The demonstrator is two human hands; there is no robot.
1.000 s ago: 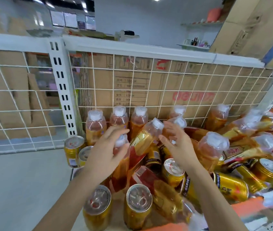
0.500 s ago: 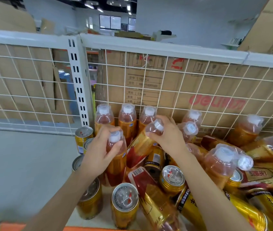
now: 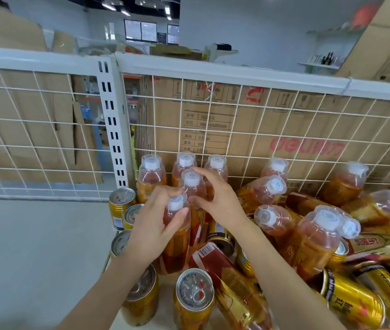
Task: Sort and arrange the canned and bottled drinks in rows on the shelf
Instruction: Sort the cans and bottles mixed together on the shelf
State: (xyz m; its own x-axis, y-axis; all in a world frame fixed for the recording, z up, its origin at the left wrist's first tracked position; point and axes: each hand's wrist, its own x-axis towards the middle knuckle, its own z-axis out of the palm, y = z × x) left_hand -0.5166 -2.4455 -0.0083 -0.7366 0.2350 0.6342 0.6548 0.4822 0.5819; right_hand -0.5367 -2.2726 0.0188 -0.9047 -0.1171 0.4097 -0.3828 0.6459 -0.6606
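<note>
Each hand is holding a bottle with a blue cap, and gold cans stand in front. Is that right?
Not quite: the caps are white, not blue. The head view shows the left hand holding the nearer bottle, the right hand the farther bottle, and gold cans standing in front.

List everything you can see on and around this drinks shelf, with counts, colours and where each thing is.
back-row bottles: three, amber, white caps, upright, back left.
near bottle: one, amber, upright, front left.
middle bottle: one, amber, upright, between those.
jumbled bottles: several, amber, tilted or lying, right.
upright cans: at least five, gold, left and front.
lying cans: several, gold, front right.
mesh panel: one, white, behind the drinks.
cardboard boxes: several, brown, behind the mesh.
left grip: one, bare, holds the near bottle.
right grip: one, bare, holds the middle bottle.
</note>
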